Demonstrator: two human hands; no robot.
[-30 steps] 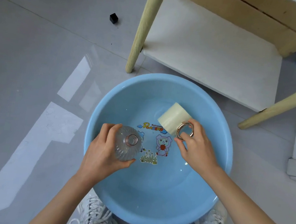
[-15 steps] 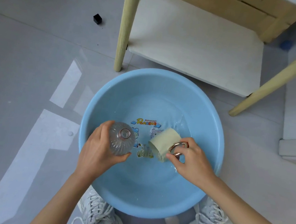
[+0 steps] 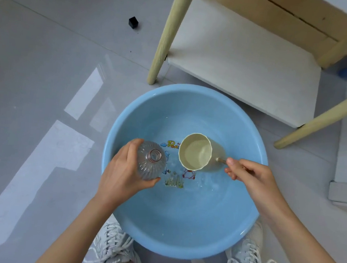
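Filling step, 2 hands above the basin (image 3: 178,252). Left hand (image 3: 121,175) curls its fingers round the upright bottle (image 3: 150,163), mouth open upward. Right hand (image 3: 248,176) pinches the cup (image 3: 196,151) by its handle (mostly hidden); the cup is tilted, just right of the bottle. Next, probably: bring the cup's rim over the narrow mouth and tip slowly

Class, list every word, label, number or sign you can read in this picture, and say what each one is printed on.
"Poa": yellow cartoon letters on the floor of the blue basin; the cream cup hides the rest of the word.
Tiny print just above that word: too small to read.
Clear bottle and cream cup: no lettering visible on either.
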